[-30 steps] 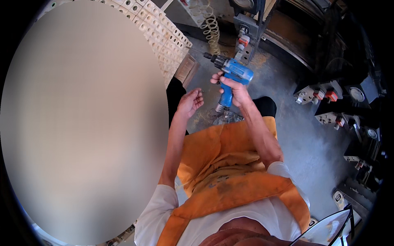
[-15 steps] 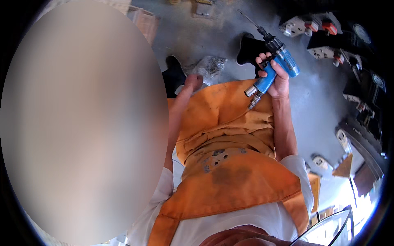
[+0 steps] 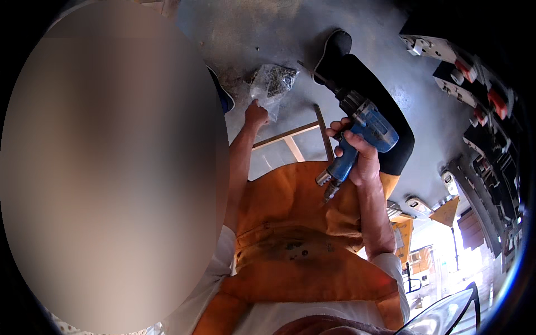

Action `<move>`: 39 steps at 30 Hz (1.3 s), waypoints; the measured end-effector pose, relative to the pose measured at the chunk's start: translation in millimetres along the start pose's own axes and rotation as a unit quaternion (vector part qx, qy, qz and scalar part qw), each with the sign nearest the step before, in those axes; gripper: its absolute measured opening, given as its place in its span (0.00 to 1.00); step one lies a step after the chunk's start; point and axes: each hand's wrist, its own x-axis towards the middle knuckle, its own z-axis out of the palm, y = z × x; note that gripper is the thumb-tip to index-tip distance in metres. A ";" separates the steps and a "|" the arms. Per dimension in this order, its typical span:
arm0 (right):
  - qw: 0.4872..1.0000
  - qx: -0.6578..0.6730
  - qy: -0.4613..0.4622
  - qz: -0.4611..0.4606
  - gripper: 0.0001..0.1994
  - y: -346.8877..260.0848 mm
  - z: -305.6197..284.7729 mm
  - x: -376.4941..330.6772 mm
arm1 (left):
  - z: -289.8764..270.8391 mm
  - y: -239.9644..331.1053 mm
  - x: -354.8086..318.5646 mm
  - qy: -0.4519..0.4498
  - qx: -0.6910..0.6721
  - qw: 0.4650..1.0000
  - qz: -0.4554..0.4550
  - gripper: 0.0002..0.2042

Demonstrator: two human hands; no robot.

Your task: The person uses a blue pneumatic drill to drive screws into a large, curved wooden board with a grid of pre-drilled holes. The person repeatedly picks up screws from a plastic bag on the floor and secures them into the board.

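My right hand (image 3: pixel 360 151) is wrapped round the grip of a blue pistol-shaped air drill (image 3: pixel 375 127). Its black chuck carries a long thin bit that points up and left, over my dark shoe. A metal fitting sticks out at the bottom of the grip. On the left, my left hand (image 3: pixel 257 114) is closed at the edge of a clear plastic bag (image 3: pixel 274 84) and appears to grip it. Many small dark metallic pieces lie in the bag, too small to name. Whether the bag rests on the floor I cannot tell.
A wooden frame (image 3: pixel 290 134) shows beyond my orange apron (image 3: pixel 290 190). My right leg (image 3: pixel 385 106) stretches out on the grey floor (image 3: pixel 251 28). Machine parts with red pieces (image 3: pixel 466 70) line the right side. A large blurred area covers the left.
The drill and my right hand have come lower, toward me. The bag has shifted slightly up and left, with my left hand at its edge. My right leg and the wooden frame now show.
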 end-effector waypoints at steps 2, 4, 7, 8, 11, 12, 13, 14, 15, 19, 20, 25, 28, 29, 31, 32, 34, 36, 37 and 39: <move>0.999 -0.010 0.041 0.016 0.16 0.4 3.1 7.4 | 13.5 5.2 11.5 -0.030 -0.219 0.962 -0.160 0.26; 0.998 -0.020 0.048 0.020 0.16 0.2 4.7 13.5 | 16.1 4.3 13.3 -0.132 -0.229 0.948 -0.178 0.26; 0.998 -0.025 0.051 0.028 0.16 2.5 2.1 21.5 | 16.8 6.0 15.8 -0.194 -0.348 0.887 -0.233 0.30; 0.998 -0.027 0.048 0.034 0.16 2.5 3.3 22.7 | 17.6 1.5 16.9 -0.157 -0.342 0.896 -0.235 0.31; 0.997 -0.032 0.051 0.053 0.16 3.7 9.7 23.4 | 17.6 4.0 8.1 -0.073 -0.298 0.925 -0.226 0.32; 0.996 -0.030 0.053 0.058 0.16 4.9 10.7 24.2 | 18.4 -1.0 12.6 -0.087 -0.275 0.937 -0.195 0.31; 0.996 -0.035 0.048 0.060 0.16 6.4 9.2 26.4 | 17.8 -3.6 16.6 -0.101 -0.251 0.949 -0.164 0.29; 0.996 -0.042 0.049 0.064 0.16 5.7 10.3 27.5 | 19.6 -2.0 17.6 -0.092 -0.175 0.976 -0.089 0.27; 0.995 -0.047 0.052 0.066 0.16 5.7 10.8 27.7 | 19.8 4.8 17.0 -0.072 -0.091 0.993 -0.017 0.25; 0.993 -0.050 0.077 0.072 0.16 7.2 11.4 28.4 | 47.1 31.0 18.5 0.029 0.087 0.968 0.235 0.16; 0.993 -0.056 0.075 0.072 0.17 7.3 10.7 29.7 | 54.1 32.8 23.0 0.034 0.032 0.968 0.248 0.14; 0.987 -0.087 0.104 0.082 0.18 5.7 16.0 31.9 | 70.8 17.2 42.2 -0.063 0.381 0.912 0.136 0.22; 0.982 -0.093 0.130 0.097 0.19 4.8 21.5 36.5 | 75.9 -2.3 71.6 0.129 0.383 0.822 0.401 0.26; 0.982 -0.093 0.134 0.094 0.18 9.2 17.2 38.1 | 75.4 25.3 79.3 0.153 0.535 0.739 0.379 0.32; 0.979 -0.093 0.143 0.110 0.17 12.0 11.5 39.5 | 74.0 50.1 85.2 0.125 0.485 0.801 0.327 0.34; 0.978 -0.097 0.143 0.115 0.17 11.7 10.7 40.0 | 73.6 56.8 85.5 0.116 0.455 0.830 0.300 0.35; 0.971 -0.101 0.180 0.118 0.17 12.5 18.4 41.9 | 79.4 26.1 86.0 0.159 0.395 0.845 0.323 0.40; 0.966 -0.130 0.183 0.125 0.17 12.5 14.8 50.0 | 87.1 -21.7 101.5 0.212 0.406 0.820 0.344 0.34; 0.966 -0.125 0.192 0.123 0.17 10.1 14.1 49.9 | 84.0 -36.0 101.6 0.228 0.433 0.796 0.356 0.29; 0.963 -0.108 0.210 0.128 0.18 8.1 19.1 48.3 | 54.2 -42.7 102.1 0.122 0.465 0.777 0.406 0.22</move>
